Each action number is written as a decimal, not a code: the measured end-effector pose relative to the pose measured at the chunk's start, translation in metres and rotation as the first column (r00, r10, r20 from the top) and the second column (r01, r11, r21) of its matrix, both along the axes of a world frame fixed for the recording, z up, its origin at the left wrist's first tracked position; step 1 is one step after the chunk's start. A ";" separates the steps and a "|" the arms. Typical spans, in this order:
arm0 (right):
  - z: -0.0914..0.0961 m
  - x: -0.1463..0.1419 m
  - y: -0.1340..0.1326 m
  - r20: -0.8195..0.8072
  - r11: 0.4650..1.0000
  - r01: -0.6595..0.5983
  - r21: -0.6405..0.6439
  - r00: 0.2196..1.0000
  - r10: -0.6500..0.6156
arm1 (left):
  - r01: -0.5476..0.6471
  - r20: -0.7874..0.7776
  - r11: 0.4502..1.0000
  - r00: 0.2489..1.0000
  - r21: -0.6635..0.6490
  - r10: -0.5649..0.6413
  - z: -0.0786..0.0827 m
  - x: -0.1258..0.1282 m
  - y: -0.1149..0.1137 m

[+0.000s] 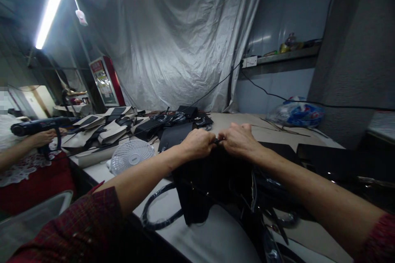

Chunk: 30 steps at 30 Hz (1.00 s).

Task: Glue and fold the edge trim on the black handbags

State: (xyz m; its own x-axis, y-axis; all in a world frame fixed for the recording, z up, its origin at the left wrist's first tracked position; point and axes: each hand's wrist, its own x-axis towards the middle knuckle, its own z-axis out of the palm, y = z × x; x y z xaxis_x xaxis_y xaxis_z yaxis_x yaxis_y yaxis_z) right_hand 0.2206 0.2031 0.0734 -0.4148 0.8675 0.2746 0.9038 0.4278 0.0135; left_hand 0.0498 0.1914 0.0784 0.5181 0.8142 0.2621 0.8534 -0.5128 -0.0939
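Note:
A black handbag (200, 189) hangs between my two hands over the front of the table. My left hand (198, 143) is closed on its top edge, fingers curled in a pinch. Close beside it, my right hand (237, 139) pinches the same edge, knuckles up. The small dark piece where the fingertips almost meet is too hidden to make out. Below on the left, a plastic-wrapped loop handle (160, 224) rests on the pale tabletop. Metal fittings show on the bag's front, and a zipper edge (253, 191) runs down its right side.
A white fan (132, 157) stands left of my forearm. Bag parts (112, 131) pile up behind it. More black bags (327, 160) lie right. At far left, another person's hand (46, 137) holds a heat gun (40, 126). A cable (277, 96) crosses the back right.

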 end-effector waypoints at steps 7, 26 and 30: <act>0.001 -0.001 -0.002 -0.009 1.000 -0.009 0.006 1.000 0.009 | 0.071 0.040 0.996 0.997 -0.045 -0.069 -0.001 -0.002 0.008; -0.001 0.011 -0.006 0.021 0.990 0.127 0.066 0.991 -0.129 | 0.047 0.291 0.977 0.957 -0.208 0.016 -0.007 0.008 0.020; 0.002 0.008 -0.010 0.046 0.987 0.142 0.072 0.988 -0.145 | 0.112 0.350 0.957 0.937 -0.266 -0.012 -0.011 0.004 0.028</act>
